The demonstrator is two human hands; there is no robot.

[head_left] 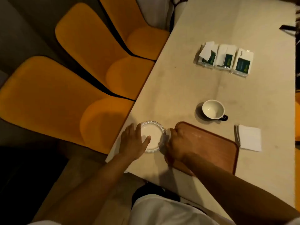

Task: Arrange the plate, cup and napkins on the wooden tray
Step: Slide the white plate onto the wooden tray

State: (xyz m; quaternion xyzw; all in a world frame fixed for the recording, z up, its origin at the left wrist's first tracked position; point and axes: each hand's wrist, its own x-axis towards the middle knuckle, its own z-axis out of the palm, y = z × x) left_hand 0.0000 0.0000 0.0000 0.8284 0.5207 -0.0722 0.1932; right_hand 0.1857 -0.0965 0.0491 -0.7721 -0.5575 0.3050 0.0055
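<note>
A small white plate (pixel 154 133) with a scalloped rim lies on the table near its left edge. My left hand (pixel 133 142) rests on the plate's left side, fingers spread, thumb on the plate's face. My right hand (pixel 178 142) is curled at the plate's right rim, over the near-left corner of the wooden tray (pixel 215 143). Whether either hand grips the plate is unclear. An empty white cup (pixel 213 109) with a dark handle stands beyond the tray. A stack of white napkins (pixel 249 138) lies right of the tray.
Three packets with green labels (pixel 225 59) lie in a row farther back on the beige table (pixel 186 82). Three orange chairs (pixel 65 98) line the table's left edge. A dark object (pixel 289 28) sits at the far right edge.
</note>
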